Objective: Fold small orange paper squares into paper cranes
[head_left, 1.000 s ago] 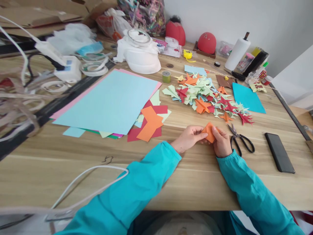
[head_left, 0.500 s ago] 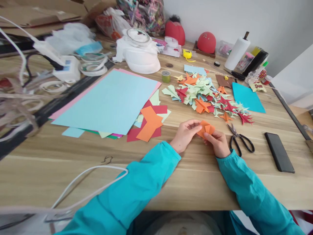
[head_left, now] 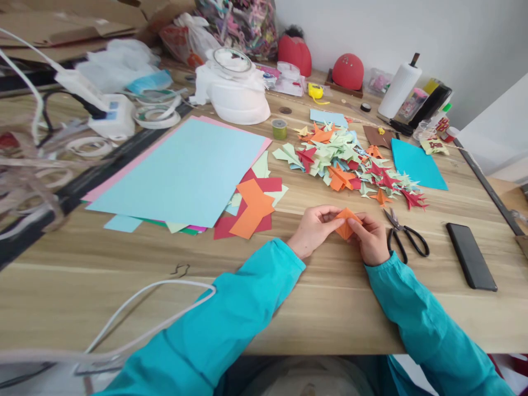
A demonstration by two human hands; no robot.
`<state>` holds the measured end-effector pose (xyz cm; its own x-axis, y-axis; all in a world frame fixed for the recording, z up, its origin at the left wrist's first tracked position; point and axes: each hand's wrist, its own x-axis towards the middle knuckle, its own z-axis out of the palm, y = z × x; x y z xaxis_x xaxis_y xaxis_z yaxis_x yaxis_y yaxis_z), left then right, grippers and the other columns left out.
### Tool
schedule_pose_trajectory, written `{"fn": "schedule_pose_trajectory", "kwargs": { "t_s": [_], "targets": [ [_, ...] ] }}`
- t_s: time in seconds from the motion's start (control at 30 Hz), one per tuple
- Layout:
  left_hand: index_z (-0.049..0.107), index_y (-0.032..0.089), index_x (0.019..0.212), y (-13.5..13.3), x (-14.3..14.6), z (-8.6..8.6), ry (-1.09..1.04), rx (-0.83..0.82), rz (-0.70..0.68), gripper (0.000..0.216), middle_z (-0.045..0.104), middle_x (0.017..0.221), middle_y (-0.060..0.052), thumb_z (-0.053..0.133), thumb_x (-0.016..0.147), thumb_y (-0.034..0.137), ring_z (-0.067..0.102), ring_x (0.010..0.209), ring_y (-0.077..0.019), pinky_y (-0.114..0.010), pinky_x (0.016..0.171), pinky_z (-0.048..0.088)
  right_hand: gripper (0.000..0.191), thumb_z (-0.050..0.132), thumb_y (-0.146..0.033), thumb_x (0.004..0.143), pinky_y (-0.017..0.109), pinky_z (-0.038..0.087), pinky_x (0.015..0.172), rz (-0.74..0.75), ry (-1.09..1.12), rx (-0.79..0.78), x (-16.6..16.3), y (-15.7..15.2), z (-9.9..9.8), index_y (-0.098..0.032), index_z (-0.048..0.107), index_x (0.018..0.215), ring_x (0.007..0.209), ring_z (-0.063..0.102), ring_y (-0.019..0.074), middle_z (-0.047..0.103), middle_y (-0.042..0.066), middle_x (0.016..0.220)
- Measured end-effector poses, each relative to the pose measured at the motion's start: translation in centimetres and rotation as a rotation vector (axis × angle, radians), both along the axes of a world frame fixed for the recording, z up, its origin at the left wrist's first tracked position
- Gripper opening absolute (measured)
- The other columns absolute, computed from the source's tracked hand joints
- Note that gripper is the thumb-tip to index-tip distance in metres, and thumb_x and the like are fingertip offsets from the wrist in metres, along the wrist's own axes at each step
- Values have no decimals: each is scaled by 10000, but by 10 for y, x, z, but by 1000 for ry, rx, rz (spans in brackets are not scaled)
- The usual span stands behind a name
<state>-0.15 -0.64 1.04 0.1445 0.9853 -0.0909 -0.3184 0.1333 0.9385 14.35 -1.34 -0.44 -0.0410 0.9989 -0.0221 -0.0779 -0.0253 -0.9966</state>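
Observation:
A small folded piece of orange paper (head_left: 345,229) is pinched between both hands, just above the table. My left hand (head_left: 315,228) grips its left corner, thumb on top. My right hand (head_left: 370,236) presses its thumb on the upper right part, fingers tucked behind. Creases run down the paper's front; its back is hidden. Beyond the hands lies a heap of folded paper shapes (head_left: 334,148) in pale green, red, orange and blue. Left of my left hand, flat orange paper pieces (head_left: 252,209) rest on red and green ones. Black-handled scissors (head_left: 401,231) lie beside my right hand.
Large light blue sheets (head_left: 177,170) cover the table's left middle. A black phone (head_left: 471,256) lies at the right. A spool (head_left: 279,129) and a turquoise sheet (head_left: 416,165) flank the heap. A white cable (head_left: 165,281) loops near my left sleeve.
The orange paper has been turned and refolded in my fingers; it now shows a diamond-like shape where a raised flap was visible. My hands stay in nearly the same place.

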Motion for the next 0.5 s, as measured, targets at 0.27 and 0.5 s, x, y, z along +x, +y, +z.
{"fn": "schedule_pose_trajectory", "kwargs": {
  "t_s": [0.27,0.5],
  "targets": [
    [673,127,826,0,0,0,-17,-26,-4,276,693,784,-40,753,592,248,622,743,-152,-299,719,495,242,727,-359,662,226,470,416,-44,12,11,-1,1,-1,-198,653,827,555,570,127,656,2,698],
    [651,122,847,0,0,1,8,-14,9,310,672,777,-36,757,597,271,605,729,-134,-267,692,486,224,728,-344,665,220,466,401,-47,27,6,0,0,-1,-196,654,815,533,566,119,653,-4,677]
  ]
}}
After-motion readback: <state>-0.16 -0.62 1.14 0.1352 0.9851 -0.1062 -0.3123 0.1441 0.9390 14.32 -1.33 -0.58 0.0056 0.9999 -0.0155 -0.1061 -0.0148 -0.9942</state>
